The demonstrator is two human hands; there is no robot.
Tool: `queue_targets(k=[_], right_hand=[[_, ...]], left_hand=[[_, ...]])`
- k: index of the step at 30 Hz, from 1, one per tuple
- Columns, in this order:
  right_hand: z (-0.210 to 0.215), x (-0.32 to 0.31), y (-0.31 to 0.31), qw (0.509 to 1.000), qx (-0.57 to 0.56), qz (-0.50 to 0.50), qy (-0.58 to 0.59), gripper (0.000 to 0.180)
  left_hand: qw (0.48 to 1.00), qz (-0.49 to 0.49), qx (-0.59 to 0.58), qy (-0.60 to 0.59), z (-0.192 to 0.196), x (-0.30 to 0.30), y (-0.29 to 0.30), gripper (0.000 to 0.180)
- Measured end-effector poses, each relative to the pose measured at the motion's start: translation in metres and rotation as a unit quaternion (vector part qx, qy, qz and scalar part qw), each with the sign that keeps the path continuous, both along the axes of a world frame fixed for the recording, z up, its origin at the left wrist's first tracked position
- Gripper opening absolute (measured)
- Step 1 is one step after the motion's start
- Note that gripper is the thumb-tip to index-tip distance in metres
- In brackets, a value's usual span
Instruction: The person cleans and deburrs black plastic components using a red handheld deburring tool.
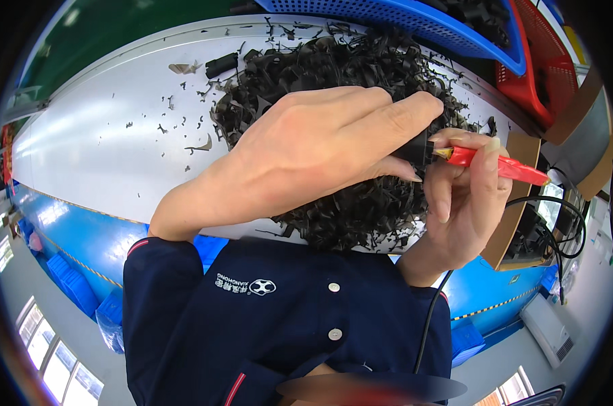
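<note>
My left hand (306, 145) is closed round a black plastic part (416, 150), and most of that part is hidden behind the fingers. In my right hand (468, 193) is a trimming knife (499, 166) with a red-wrapped handle, pinched between thumb and fingers. Its metal end meets the edge of the black part. Beneath both hands spreads a big heap of black plastic scraps (340, 216), curled and shredded.
The scraps lie on a white worktable (117, 145) dotted with small bits. A black cylindrical piece (222, 65) rests beside the heap. Beyond stand a blue perforated basket (414, 30) and a red basket (543, 74). To the right, a cardboard box (506, 233) holds dark parts; a black cable (580, 230) loops there.
</note>
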State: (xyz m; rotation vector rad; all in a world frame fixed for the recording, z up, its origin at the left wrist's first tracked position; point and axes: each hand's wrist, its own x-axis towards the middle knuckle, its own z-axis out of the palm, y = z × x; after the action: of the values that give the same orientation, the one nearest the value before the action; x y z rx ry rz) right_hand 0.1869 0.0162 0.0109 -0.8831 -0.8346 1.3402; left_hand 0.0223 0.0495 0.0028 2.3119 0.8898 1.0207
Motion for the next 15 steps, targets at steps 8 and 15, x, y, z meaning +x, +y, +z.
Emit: queue_targets(k=[8, 15], right_hand=[[-0.008, 0.005, -0.001, 0.994, 0.074, 0.056, -0.056, 0.032], [0.001, -0.005, -0.005, 0.996, 0.023, -0.028, -0.079, 0.019]], left_hand=[[1.0, -0.009, 0.022, 0.002, -0.003, 0.002, 0.003, 0.062], [1.0, -0.007, 0.014, 0.02, -0.002, 0.002, 0.002, 0.06]])
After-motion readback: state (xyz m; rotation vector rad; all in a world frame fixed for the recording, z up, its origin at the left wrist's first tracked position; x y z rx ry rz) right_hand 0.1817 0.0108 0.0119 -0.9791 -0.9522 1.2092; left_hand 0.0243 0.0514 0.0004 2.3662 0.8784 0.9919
